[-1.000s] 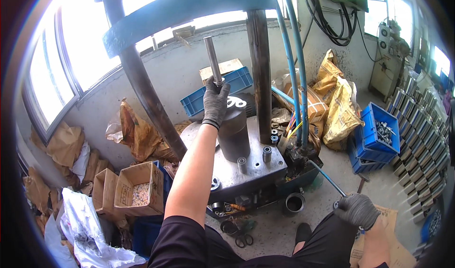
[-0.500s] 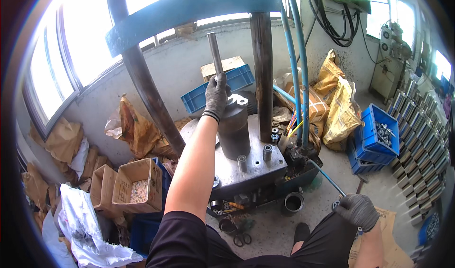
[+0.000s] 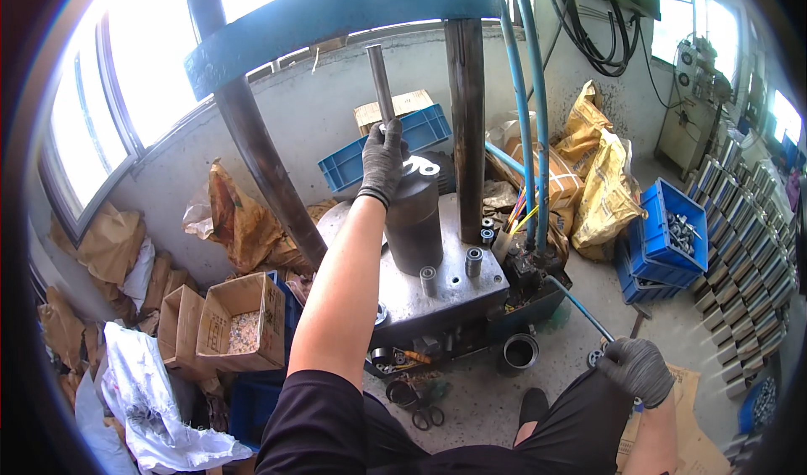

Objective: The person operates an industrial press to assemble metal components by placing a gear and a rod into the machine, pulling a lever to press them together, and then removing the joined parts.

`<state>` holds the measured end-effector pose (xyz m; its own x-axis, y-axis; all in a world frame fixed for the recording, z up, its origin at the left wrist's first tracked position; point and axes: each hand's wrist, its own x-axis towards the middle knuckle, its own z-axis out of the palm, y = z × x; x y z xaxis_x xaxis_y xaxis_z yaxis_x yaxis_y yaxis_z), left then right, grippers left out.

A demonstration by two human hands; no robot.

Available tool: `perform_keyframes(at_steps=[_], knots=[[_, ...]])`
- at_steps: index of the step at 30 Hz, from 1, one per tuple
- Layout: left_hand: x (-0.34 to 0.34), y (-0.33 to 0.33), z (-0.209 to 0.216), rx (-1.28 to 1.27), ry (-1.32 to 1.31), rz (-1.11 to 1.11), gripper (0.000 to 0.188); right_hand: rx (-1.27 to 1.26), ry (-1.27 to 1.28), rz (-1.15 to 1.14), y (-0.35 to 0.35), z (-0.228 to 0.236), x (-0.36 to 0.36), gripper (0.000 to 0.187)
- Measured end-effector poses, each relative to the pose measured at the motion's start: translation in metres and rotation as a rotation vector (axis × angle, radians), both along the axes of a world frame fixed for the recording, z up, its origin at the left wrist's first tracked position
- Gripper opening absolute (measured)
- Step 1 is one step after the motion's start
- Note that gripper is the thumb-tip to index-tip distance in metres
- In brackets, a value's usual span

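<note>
My left hand (image 3: pixel 383 162), in a dark grey glove, is closed around the lower part of a bare metal rod (image 3: pixel 380 81). The rod stands nearly upright, tilted a little to the left. Just right of that hand, light-coloured ring-ended parts (image 3: pixel 427 168) lie on top of a thick dark metal cylinder (image 3: pixel 414 231). This cylinder stands on the steel bed (image 3: pixel 391 294) of a press. On the lower right, my gloved right hand (image 3: pixel 639 372) is wrapped round the end of a blue lever (image 3: pixel 584 311), which runs up to a pump block (image 3: pixel 534 277). The rod's lower end is hidden by my left hand.
Two dark columns (image 3: pixel 467 130) and a blue crossbeam (image 3: pixel 345 11) frame the press. Small ringed cylinders (image 3: pixel 474 263) stand on its bed. Blue crates of metal parts (image 3: pixel 672 231) and stacked metal tubes (image 3: pixel 744 282) are at right; cardboard boxes (image 3: pixel 244 324) at left.
The view has shifted slightly, so most of the scene sits a little higher. Both hands keep their holds on the rod and the lever, with little visible movement.
</note>
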<state>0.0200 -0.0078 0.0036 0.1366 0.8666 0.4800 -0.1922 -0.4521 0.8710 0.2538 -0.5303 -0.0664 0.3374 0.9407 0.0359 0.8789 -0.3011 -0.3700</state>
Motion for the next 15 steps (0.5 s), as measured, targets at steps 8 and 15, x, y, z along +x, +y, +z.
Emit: perform_keyframes(at_steps=[8,15], knots=[[-0.0018,-0.0039,0.0012,0.007,0.003,0.008,0.037,-0.004,0.001,-0.011,-0.0020,-0.0037,0.0017,0.030],[-0.0017,-0.0083,0.0034,0.015,0.007,0.003,0.038,0.036,0.023,-0.011,-0.0043,-0.0050,0.0027,0.031]])
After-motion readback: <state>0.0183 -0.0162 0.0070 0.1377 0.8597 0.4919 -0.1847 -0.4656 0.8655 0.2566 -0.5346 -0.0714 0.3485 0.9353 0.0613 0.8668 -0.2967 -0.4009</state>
